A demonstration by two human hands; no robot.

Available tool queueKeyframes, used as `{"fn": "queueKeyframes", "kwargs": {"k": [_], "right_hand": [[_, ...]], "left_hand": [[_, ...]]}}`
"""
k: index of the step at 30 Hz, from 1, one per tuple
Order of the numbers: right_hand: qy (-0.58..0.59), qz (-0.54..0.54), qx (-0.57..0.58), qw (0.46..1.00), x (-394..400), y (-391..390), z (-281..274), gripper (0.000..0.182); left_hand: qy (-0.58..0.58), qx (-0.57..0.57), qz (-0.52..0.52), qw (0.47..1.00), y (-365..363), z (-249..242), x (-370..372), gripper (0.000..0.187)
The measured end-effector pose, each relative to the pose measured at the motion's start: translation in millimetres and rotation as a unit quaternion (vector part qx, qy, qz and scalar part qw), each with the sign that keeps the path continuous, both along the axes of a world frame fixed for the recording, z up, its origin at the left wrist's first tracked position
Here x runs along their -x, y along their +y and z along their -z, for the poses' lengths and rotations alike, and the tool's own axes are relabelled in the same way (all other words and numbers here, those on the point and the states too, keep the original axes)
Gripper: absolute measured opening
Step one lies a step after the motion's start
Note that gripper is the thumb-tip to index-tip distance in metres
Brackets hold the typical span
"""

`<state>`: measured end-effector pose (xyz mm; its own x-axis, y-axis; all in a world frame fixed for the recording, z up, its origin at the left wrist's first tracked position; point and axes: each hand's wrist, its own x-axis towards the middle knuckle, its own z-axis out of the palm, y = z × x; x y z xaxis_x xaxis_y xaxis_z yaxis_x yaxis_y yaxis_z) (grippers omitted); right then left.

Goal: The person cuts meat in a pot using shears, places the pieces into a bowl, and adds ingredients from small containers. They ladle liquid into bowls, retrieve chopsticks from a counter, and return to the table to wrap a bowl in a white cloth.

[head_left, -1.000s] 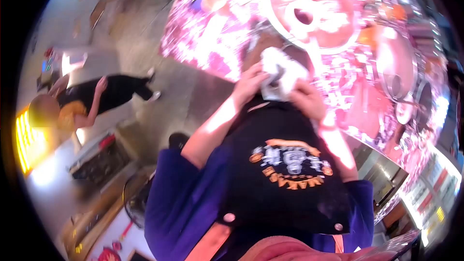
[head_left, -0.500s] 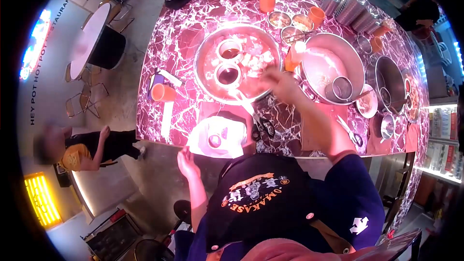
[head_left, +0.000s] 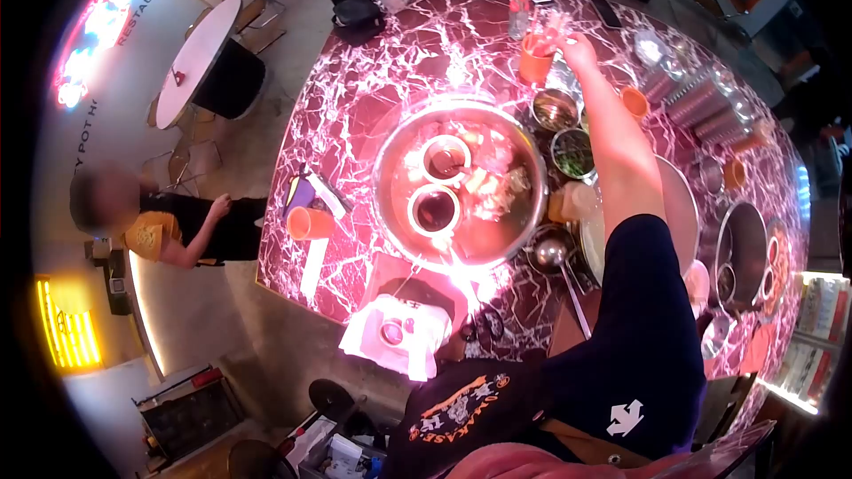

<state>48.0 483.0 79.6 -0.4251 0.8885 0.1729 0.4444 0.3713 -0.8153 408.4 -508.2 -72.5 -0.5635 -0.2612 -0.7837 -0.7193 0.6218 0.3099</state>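
My right hand (head_left: 577, 51) is stretched far across the marbled table, at an orange cup (head_left: 535, 60) filled with pale sticks or straws. Its fingers are too small and blurred to make out a grip. Nearer to me stands a large round pot (head_left: 383, 204) of food in liquid, holding two white-rimmed bowls (head_left: 445, 158) of dark liquid. A ladle (head_left: 551, 254) lies right of the pot, and black-handled scissors (head_left: 484, 324) lie in front. Small bowls, one with greens (head_left: 573, 153), sit beside my forearm. My left hand is out of view.
A large steel pot (head_left: 682, 204) is partly behind my arm, with a darker pot (head_left: 744, 248) farther right. A cloth-covered item (head_left: 396, 333) sits at the near edge. A person (head_left: 164, 231) stands at the left.
My right hand has moved from beside the round pot to the far orange cup. My left hand has left the view. The ladle now shows right of the pot. The camera view has shifted.
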Motion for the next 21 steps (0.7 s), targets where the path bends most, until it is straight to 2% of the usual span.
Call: {"fn": "queueKeyframes", "kwargs": {"k": [2, 4, 5, 6, 7, 8, 10, 11, 12, 13, 15, 16, 17, 19, 21], "right_hand": [[-0.106, 0.001, -0.013, 0.994, 11, -19, -22, 0.051], [-0.141, 0.002, -0.073, 0.987, 19, -22, -22, 0.055], [-0.242, -0.063, -0.103, 0.963, 16, -11, -25, 0.071], [-0.291, -0.095, -0.114, 0.945, 12, 3, -25, 0.072], [-0.282, -0.152, -0.203, 0.925, -3, 2, -33, 0.063], [-0.226, -0.197, -0.267, 0.916, -17, 17, -24, 0.05], [-0.224, -0.238, -0.284, 0.901, -21, 67, -4, 0.049], [-0.229, -0.241, -0.269, 0.904, -21, 96, 12, 0.049], [-0.225, -0.232, -0.24, 0.916, -19, 122, 26, 0.049], [-0.213, -0.198, -0.193, 0.937, -19, 142, 33, 0.048], [-0.182, -0.149, -0.088, 0.968, -26, 168, 46, 0.047], [-0.166, -0.128, -0.047, 0.977, -29, 179, 47, 0.047], [-0.156, -0.114, -0.012, 0.981, -35, 187, 51, 0.047], [-0.136, -0.098, 0.037, 0.985, -45, 202, 52, 0.046], [-0.128, -0.097, 0.071, 0.984, -54, 210, 58, 0.046]], "left_hand": [[0.012, 0.017, 0.04, 0.999, 2, -8, 4, 0.032], [0.036, 0.036, 0.092, 0.995, -9, -20, 3, 0.033], [0.054, 0.048, 0.13, 0.989, -17, -26, 0, 0.033], [0.077, 0.063, 0.173, 0.98, -26, -31, -4, 0.033], [0.118, 0.089, 0.297, 0.943, -47, -29, -9, 0.033], [0.152, 0.121, 0.382, 0.904, -65, -30, -21, 0.033], [0.203, 0.175, 0.479, 0.836, -97, -32, -54, 0.034], [0.158, 0.108, 0.296, 0.936, -72, -50, -54, 0.024], [0.147, 0.053, 0.082, 0.984, -24, -85, -40, 0.035], [0.16, 0.136, 0.168, 0.963, -27, -76, -47, 0.04], [0.087, 0.14, 0.132, 0.977, -31, -66, -51, 0.041], [0.028, 0.139, 0.019, 0.99, -21, -62, -47, 0.043], [-0.005, 0.119, -0.018, 0.993, -21, -63, -43, 0.04], [0.015, 0.092, -0.132, 0.987, -4, -69, -34, 0.034], [0.01, 0.061, -0.149, 0.987, -3, -70, -24, 0.028]]}}
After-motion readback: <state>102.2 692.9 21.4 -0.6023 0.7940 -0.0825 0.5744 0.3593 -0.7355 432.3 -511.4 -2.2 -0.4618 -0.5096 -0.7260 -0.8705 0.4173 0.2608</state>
